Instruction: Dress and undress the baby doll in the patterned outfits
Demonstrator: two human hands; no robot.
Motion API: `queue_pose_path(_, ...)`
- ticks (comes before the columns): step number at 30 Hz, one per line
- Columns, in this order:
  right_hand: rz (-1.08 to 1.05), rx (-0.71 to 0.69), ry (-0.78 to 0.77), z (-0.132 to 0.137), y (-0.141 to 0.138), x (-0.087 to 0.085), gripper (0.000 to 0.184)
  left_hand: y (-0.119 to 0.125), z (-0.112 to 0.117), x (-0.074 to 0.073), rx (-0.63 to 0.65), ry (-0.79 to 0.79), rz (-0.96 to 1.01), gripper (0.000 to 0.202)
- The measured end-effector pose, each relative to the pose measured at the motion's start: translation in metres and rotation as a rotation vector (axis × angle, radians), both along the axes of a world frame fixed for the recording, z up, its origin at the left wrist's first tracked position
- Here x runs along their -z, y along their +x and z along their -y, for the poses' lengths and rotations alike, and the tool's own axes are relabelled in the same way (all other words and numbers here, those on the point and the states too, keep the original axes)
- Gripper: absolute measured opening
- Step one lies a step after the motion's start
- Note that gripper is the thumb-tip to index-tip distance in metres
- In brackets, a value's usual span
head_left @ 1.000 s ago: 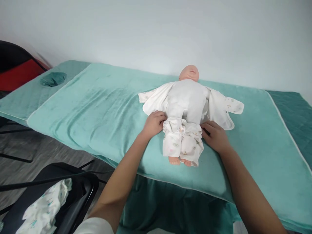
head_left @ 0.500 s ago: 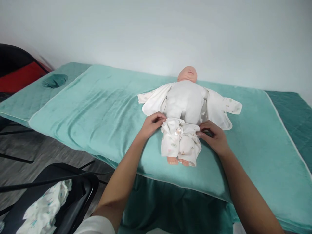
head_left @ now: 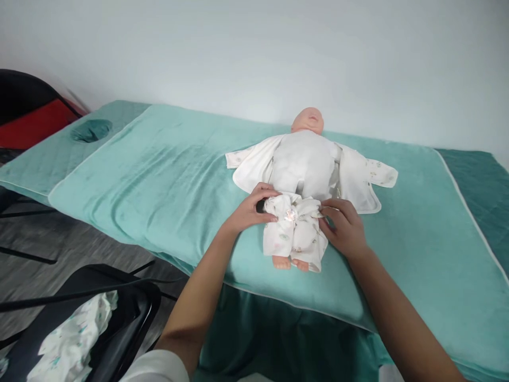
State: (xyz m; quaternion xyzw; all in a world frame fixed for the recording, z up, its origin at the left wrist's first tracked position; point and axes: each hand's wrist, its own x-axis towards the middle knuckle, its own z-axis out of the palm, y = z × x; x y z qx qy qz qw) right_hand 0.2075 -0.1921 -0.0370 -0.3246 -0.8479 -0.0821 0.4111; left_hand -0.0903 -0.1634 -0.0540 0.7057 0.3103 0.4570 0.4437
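A baby doll (head_left: 304, 164) lies on its back on the bed, head toward the wall. White printed baby pants (head_left: 294, 233) cover its lower legs, bunched at the waistband, with both feet poking out below. My left hand (head_left: 254, 207) grips the bunched waistband at its left side, thumb below and fingers above. At the right side of the waistband, my right hand (head_left: 344, 225) pinches the cloth. The doll's arms are in a white baby shirt (head_left: 358, 178), spread open to both sides of its pale cloth body.
A green velvet-covered bed (head_left: 178, 170) with a face hole (head_left: 92, 131) at its left end stands against a white wall (head_left: 238, 53). Crumpled printed cloth (head_left: 75, 339) lies on a black chair (head_left: 127, 329) at lower left. Another black chair (head_left: 27, 85) holds something red.
Both hands have moved inward onto the waistband. My left hand now spans the bunched cloth with its thumb lower, and my right hand has shifted slightly left.
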Motion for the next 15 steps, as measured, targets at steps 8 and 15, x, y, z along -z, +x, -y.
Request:
queue_pose_path(8, -0.118, 0.041, -0.183, -0.023, -0.025, -0.006, 0.009, 0.017, -0.002, -0.003, -0.255, -0.102, 0.007, 0.033)
queue_pose_path(15, -0.378, 0.257, -0.765, -0.057, -0.038, -0.026, 0.020, 0.030, 0.000, -0.004, -0.475, 0.399, -0.167, 0.033)
